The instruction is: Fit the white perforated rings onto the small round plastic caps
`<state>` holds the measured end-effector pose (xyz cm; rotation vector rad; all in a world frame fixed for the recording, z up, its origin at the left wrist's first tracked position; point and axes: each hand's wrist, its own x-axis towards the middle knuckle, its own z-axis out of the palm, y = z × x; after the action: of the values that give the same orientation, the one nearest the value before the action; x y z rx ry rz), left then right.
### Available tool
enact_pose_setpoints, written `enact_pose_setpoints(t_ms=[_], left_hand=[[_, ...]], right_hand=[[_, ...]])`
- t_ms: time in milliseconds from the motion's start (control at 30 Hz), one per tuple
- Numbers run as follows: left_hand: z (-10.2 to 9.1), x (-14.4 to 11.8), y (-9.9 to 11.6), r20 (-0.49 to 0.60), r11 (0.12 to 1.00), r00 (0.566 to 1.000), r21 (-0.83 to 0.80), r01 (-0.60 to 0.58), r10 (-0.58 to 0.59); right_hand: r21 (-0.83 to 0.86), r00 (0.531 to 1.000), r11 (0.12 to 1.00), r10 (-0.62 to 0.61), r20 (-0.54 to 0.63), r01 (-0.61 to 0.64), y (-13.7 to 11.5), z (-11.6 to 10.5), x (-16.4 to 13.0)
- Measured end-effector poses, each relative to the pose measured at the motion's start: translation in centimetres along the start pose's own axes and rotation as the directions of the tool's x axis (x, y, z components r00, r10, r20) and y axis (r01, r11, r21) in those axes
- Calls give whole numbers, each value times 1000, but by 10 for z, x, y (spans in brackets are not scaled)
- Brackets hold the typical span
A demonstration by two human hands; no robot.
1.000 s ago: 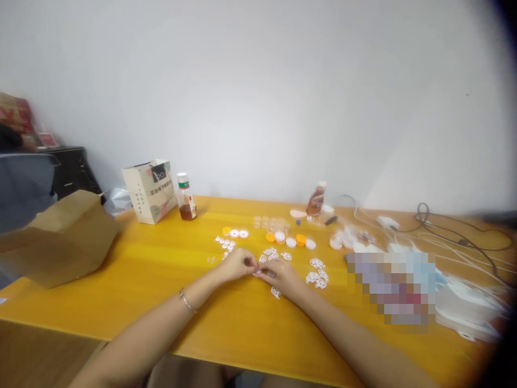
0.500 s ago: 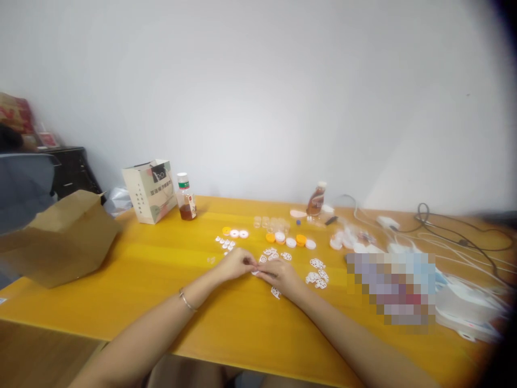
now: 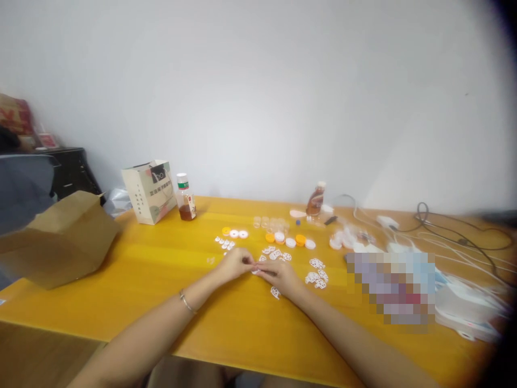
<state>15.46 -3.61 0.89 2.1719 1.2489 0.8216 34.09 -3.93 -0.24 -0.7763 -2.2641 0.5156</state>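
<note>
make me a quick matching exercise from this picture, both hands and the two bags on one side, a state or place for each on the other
1. left hand
2. right hand
3. printed bag
4. brown paper bag

A. reaches the left edge of the picture
B. fingertips at a small white piece, no bracelet in view on its arm
C. stands upright beside a bottle with dark liquid in its lower part
D. fingertips at the same piece, a bracelet on its arm

Pairs: 1-D, 2-B, 3-C, 4-A
</note>
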Motion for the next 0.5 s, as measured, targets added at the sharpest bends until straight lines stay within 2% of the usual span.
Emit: enact_pose_setpoints(t_ms=[133, 333, 500], left_hand=[[-3, -4, 6, 9, 999, 1000, 34, -31, 30], [-10, -13, 16, 78, 994, 994, 72, -83, 77], [-11, -20, 17, 92, 982, 986, 118, -147, 137]], right_hand=[[-23, 1000, 1000, -7, -22, 6, 1, 2, 0], [-1, 1000, 1000, -15, -12, 15, 0, 1, 0], [-29, 999, 999, -31, -8, 31, 1, 0, 1]])
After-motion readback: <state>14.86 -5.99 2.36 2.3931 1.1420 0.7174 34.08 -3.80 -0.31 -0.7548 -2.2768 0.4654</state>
